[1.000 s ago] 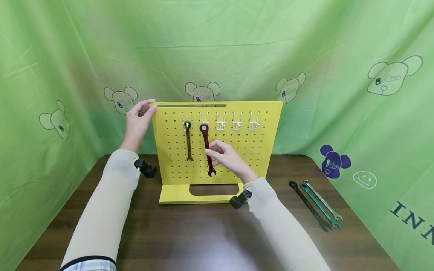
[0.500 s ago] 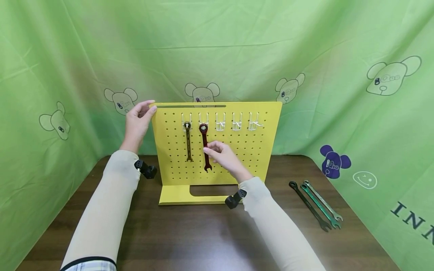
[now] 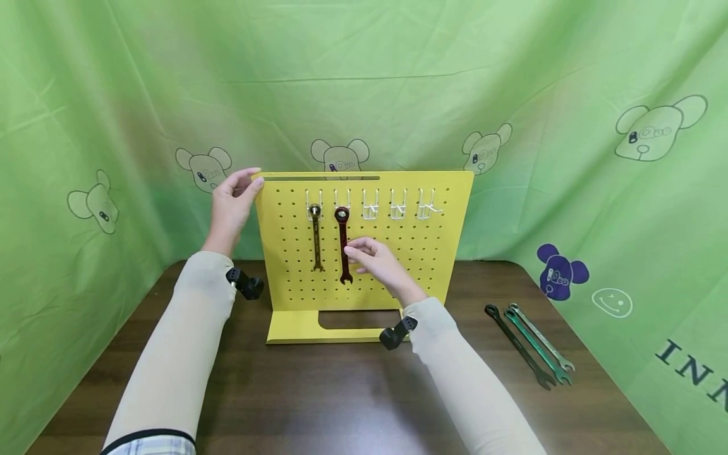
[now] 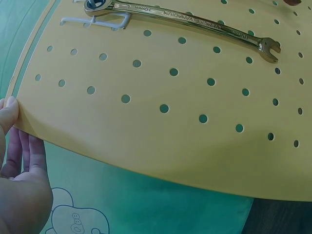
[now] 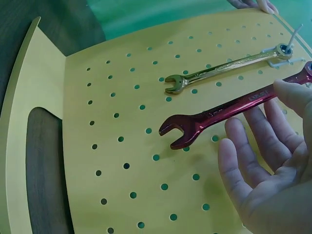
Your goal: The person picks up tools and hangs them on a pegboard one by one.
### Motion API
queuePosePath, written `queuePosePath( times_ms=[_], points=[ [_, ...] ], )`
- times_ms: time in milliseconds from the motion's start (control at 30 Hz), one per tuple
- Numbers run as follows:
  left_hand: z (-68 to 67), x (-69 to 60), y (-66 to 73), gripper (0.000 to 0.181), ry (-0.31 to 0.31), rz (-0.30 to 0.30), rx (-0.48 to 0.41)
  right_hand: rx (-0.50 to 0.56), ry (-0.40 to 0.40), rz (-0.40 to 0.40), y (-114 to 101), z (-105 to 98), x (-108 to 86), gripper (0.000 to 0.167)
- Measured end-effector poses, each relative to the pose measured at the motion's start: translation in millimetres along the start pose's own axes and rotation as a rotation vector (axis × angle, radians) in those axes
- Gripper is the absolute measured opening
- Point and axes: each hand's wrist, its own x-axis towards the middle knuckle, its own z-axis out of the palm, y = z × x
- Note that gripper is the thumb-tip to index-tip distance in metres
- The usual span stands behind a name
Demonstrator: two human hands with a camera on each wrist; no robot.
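My right hand (image 3: 383,266) pinches a dark red combination wrench (image 3: 344,232) by its shank, the thumb in front. The wrench's ring end is at the second hook of a yellow pegboard (image 3: 462,193), and its open end points down. My left hand (image 3: 229,208) holds the board's upper left corner, thumb on the front and fingers behind the edge. On the first hook hangs a gold wrench (image 3: 316,243), also seen up close as the gold wrench (image 4: 190,20) in the left wrist view. Whether the red wrench's ring sits fully on its hook cannot be told.
Three white hooks (image 3: 370,208) to the right hold nothing. On the brown table (image 3: 318,398) at the right lie a black wrench (image 3: 519,344), a green wrench (image 3: 537,346) and a silver wrench (image 3: 543,338). Green cloth (image 3: 364,76) surrounds the table.
The red wrench has swung from tilted to nearly upright, its lower end rising and moving left against the board. My right hand has shifted slightly left with it. The left hand stays put.
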Motion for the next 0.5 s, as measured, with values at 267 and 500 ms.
queuePosePath(
  times_ms=[267,500],
  points=[
    [0.5,0.2,0.3,0.033,0.004,0.001,0.006,0.020,-0.005,-0.017,1,-4,-3.6,0.041],
    [0.2,-0.7,0.1,0.032,0.003,0.005,-0.001,-0.007,-0.007,-0.031,2,-7,-12.0,0.037]
  ],
)
